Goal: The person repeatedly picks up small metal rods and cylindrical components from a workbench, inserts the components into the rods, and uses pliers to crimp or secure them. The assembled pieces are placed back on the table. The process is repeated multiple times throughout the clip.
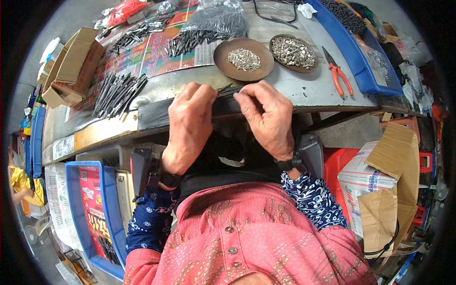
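Observation:
At the table's front edge my left hand (191,121) is closed, fingers curled with the knuckles up. A thin dark piece (225,88) shows beside its fingertips, but I cannot tell whether it is gripped. My right hand (268,118) is closed in a pinch, thumb against fingers; what it holds, if anything, is too small to make out. Just beyond them stands a brown dish (228,69) with small silvery pins (244,60). Beside it is a darker dish (306,70) of small metal pieces (293,51). Black slender rods (118,95) lie bunched left of my left hand.
Red-handled pliers (338,78) lie on the right. Behind them is a long blue tray (368,83) with black parts. More black pieces (187,42) lie by a plastic bag (216,19). Cardboard boxes stand at left (73,66) and lower right (380,209). A blue crate (111,204) sits lower left.

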Tool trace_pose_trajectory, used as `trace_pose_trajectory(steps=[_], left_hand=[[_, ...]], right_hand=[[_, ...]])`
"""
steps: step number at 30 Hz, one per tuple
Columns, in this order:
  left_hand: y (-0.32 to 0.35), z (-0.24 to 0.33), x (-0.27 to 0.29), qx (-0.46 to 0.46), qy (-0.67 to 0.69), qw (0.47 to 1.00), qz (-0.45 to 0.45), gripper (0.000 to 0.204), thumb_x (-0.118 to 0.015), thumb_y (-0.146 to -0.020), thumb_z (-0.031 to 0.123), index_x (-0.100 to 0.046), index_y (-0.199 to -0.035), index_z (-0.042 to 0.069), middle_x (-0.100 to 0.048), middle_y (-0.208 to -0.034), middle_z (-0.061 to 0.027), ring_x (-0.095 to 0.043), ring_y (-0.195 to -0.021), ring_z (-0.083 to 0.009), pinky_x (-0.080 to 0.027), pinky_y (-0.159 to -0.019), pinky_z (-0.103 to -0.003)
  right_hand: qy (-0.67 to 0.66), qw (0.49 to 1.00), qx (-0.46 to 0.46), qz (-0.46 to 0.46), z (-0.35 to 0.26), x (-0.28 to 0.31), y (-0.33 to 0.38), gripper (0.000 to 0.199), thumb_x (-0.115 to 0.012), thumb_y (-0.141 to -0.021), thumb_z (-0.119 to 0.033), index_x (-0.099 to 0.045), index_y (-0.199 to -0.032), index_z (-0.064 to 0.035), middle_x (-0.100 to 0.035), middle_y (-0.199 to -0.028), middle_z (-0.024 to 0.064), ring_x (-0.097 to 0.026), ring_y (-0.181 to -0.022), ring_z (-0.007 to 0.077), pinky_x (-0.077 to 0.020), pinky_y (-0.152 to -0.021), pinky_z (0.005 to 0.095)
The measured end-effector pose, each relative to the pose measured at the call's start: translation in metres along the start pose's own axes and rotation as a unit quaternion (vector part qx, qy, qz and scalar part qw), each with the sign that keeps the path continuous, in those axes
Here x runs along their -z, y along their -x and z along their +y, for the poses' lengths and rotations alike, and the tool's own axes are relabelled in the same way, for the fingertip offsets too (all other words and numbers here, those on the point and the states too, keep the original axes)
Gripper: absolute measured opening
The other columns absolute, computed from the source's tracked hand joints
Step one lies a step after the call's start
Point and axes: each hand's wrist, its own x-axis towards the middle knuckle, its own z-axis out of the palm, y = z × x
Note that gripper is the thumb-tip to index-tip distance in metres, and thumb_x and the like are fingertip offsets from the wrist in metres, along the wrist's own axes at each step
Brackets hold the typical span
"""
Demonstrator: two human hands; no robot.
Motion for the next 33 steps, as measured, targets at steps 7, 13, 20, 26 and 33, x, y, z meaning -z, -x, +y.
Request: trace_pose_trajectory(steps=[7, 13, 20, 26, 33], left_hand=[[0.026, 0.023, 0.013, 0.166, 0.278, 0.946, 0.016, 0.013, -0.058, -0.087, -0.009, -0.062, -0.097, -0.002, -0.062, -0.087, -0.0021, -0.052, -0.077, -0.0038, -0.045, -0.07, -0.02], [0.032, 0.036, 0.019, 0.234, 0.399, 0.887, 0.008, 0.016, -0.057, -0.089, -0.009, -0.062, -0.103, -0.003, -0.061, -0.092, 0.0013, -0.052, -0.083, -0.0029, -0.044, -0.076, -0.018], [0.039, 0.04, 0.026, 0.267, 0.488, 0.831, -0.001, 0.016, -0.059, -0.089, -0.007, -0.064, -0.104, -0.003, -0.064, -0.093, 0.0, -0.055, -0.084, -0.0034, -0.047, -0.077, -0.019], [0.044, 0.042, 0.034, 0.281, 0.52, 0.806, -0.012, 0.015, -0.064, -0.088, -0.005, -0.064, -0.102, -0.002, -0.065, -0.094, -0.0001, -0.058, -0.086, -0.0042, -0.048, -0.077, -0.02], [0.047, 0.041, 0.03, 0.213, 0.512, 0.832, 0.008, 0.019, -0.064, -0.086, -0.008, -0.064, -0.105, -0.004, -0.065, -0.1, -0.0049, -0.059, -0.092, -0.0083, -0.049, -0.084, -0.023]], right_hand=[[-0.011, 0.998, 0.039, -0.048, -0.014, -0.003, 0.009, 0.016, -0.072, -0.08, -0.014, -0.06, -0.084, -0.0037, -0.059, -0.076, 0.0118, -0.061, -0.068, 0.0314, -0.0486, -0.057, 0.0388], [-0.045, 0.997, 0.025, -0.049, -0.018, -0.005, 0.008, 0.02, -0.073, -0.08, -0.017, -0.059, -0.081, -0.0023, -0.058, -0.074, 0.012, -0.059, -0.066, 0.0324, -0.047, -0.055, 0.0394], [-0.066, 0.996, 0.018, -0.055, -0.028, -0.005, 0.008, 0.015, -0.069, -0.083, -0.007, -0.057, -0.078, -0.0011, -0.053, -0.068, 0.0131, -0.055, -0.06, 0.0323, -0.0434, -0.051, 0.0391], [-0.039, 0.996, 0.05, -0.066, -0.037, -0.001, 0.009, 0.015, -0.065, -0.086, -0.004, -0.054, -0.076, -0.0012, -0.049, -0.065, 0.012, -0.052, -0.055, 0.0314, -0.0419, -0.049, 0.0387], [-0.063, 0.997, 0.01, -0.046, -0.042, -0.006, 0.011, 0.019, -0.063, -0.089, -0.005, -0.052, -0.073, -0.0012, -0.047, -0.061, 0.0116, -0.05, -0.051, 0.0286, -0.04, -0.048, 0.0363]])
